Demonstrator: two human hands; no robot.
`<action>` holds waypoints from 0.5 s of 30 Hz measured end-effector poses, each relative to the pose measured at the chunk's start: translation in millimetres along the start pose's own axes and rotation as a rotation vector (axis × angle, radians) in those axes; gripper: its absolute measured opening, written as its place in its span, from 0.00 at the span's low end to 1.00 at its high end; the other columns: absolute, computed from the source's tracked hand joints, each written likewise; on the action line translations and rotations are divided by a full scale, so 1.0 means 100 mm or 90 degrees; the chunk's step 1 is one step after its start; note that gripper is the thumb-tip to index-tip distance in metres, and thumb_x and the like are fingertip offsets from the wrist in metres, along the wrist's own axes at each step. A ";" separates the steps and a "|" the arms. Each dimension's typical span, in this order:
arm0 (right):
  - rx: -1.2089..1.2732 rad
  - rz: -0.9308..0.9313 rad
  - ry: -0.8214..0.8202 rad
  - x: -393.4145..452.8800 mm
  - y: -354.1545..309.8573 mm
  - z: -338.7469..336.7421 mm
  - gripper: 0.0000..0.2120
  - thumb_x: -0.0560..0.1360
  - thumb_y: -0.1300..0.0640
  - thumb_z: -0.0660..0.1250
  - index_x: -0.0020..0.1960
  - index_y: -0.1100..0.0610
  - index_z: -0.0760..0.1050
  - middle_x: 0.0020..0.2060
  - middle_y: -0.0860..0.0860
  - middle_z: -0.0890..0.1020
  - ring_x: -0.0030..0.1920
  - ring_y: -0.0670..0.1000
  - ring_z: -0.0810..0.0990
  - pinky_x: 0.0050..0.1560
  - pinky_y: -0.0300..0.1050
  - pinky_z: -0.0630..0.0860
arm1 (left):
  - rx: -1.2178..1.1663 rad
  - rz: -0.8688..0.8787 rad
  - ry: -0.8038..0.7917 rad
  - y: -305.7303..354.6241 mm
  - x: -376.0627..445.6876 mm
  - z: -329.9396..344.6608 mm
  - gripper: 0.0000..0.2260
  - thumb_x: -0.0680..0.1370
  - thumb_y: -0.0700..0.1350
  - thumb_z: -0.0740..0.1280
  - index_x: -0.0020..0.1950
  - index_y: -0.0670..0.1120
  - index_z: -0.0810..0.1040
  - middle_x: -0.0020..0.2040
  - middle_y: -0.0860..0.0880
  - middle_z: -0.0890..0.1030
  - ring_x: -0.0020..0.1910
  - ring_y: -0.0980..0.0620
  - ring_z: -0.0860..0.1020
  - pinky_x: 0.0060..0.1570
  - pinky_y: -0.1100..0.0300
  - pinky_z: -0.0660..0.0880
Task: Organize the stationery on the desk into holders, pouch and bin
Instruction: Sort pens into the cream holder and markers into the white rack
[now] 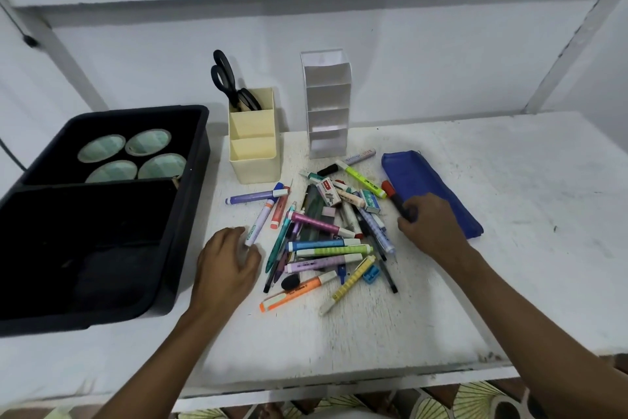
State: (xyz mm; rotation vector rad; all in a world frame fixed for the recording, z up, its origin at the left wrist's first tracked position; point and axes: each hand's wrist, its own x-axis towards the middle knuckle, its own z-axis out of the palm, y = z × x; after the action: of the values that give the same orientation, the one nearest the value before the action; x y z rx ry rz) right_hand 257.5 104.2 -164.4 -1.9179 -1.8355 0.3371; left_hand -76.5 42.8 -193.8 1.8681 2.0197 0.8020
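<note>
Right hand [429, 222]: right of the pile, fingers curled round a black marker with a red cap [393, 198].
Left hand [228, 257]: left of the pile, pinching a lilac marker [259, 222].
Black bin [190, 147]: far left of the pile, holding four tape rolls [133, 157].
Blue pouch [438, 187]: right of the pile, flat.
Stationery pile [326, 232]: mid-desk.
White holder [328, 106]: behind the pile.
Cream holder [253, 143]: behind the pile, with scissors [226, 79].

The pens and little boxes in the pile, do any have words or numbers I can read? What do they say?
None can be read for sure.
Small staple box: red and dark print, too blurred.
Green-and-white box: letters too blurred.
Orange highlighter: dark print line, too small.
Yellow-green marker: label too small.
Marker at the left hand: green label, unreadable.
</note>
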 end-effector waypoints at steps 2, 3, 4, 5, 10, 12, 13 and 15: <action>-0.039 -0.001 0.009 -0.04 0.05 0.03 0.06 0.71 0.60 0.70 0.44 0.63 0.78 0.38 0.54 0.74 0.38 0.51 0.71 0.34 0.40 0.63 | 0.037 -0.010 0.005 0.03 0.04 0.02 0.14 0.77 0.49 0.66 0.59 0.44 0.78 0.54 0.48 0.79 0.52 0.51 0.75 0.51 0.49 0.76; -0.056 -0.005 0.011 -0.05 0.07 0.05 0.06 0.71 0.60 0.70 0.43 0.63 0.77 0.36 0.54 0.73 0.37 0.51 0.71 0.32 0.40 0.61 | 0.054 -0.016 0.005 0.04 0.06 0.02 0.13 0.77 0.50 0.67 0.58 0.44 0.79 0.53 0.48 0.79 0.51 0.50 0.74 0.51 0.49 0.75; -0.069 -0.006 0.012 -0.06 0.09 0.07 0.06 0.71 0.60 0.69 0.42 0.63 0.77 0.35 0.54 0.72 0.36 0.52 0.70 0.31 0.40 0.61 | 0.069 -0.021 0.005 0.06 0.08 0.03 0.13 0.77 0.50 0.67 0.56 0.45 0.80 0.51 0.48 0.79 0.50 0.50 0.74 0.51 0.49 0.74; -0.078 -0.006 0.012 -0.07 0.11 0.08 0.06 0.71 0.60 0.69 0.42 0.63 0.77 0.35 0.54 0.72 0.36 0.52 0.70 0.32 0.40 0.62 | 0.080 -0.024 0.006 0.07 0.09 0.04 0.12 0.77 0.49 0.67 0.55 0.45 0.80 0.50 0.48 0.79 0.49 0.49 0.74 0.50 0.49 0.73; -0.097 0.006 0.011 -0.06 0.17 0.13 0.07 0.71 0.60 0.69 0.44 0.64 0.77 0.36 0.54 0.72 0.38 0.53 0.71 0.38 0.43 0.65 | 0.096 -0.040 0.011 0.08 0.13 0.05 0.11 0.77 0.48 0.66 0.54 0.44 0.81 0.44 0.48 0.78 0.45 0.48 0.74 0.48 0.48 0.75; -0.087 0.011 0.009 -0.05 0.17 0.12 0.07 0.70 0.61 0.69 0.45 0.65 0.78 0.36 0.55 0.74 0.39 0.53 0.72 0.38 0.43 0.65 | 0.088 -0.040 0.015 0.10 0.14 0.03 0.11 0.77 0.48 0.66 0.54 0.44 0.81 0.43 0.48 0.79 0.43 0.49 0.75 0.47 0.49 0.76; -0.077 0.014 0.010 -0.06 0.16 0.10 0.08 0.70 0.61 0.69 0.46 0.65 0.79 0.37 0.55 0.75 0.39 0.53 0.72 0.38 0.43 0.66 | 0.079 -0.036 0.017 0.11 0.13 0.01 0.11 0.77 0.47 0.66 0.53 0.43 0.82 0.43 0.48 0.79 0.42 0.49 0.75 0.45 0.51 0.76; -0.050 0.018 0.029 -0.08 0.09 0.05 0.09 0.71 0.60 0.70 0.48 0.64 0.79 0.39 0.57 0.77 0.39 0.53 0.74 0.38 0.43 0.69 | 0.051 -0.033 0.020 0.14 0.12 -0.02 0.10 0.77 0.46 0.67 0.53 0.42 0.82 0.42 0.49 0.77 0.39 0.51 0.74 0.40 0.56 0.74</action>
State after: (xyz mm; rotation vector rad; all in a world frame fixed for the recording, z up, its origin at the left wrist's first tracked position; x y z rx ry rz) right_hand 262.7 96.6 -173.9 -1.9887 -1.8195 0.2324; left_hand -67.4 54.3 -181.8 1.8480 2.1397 0.7523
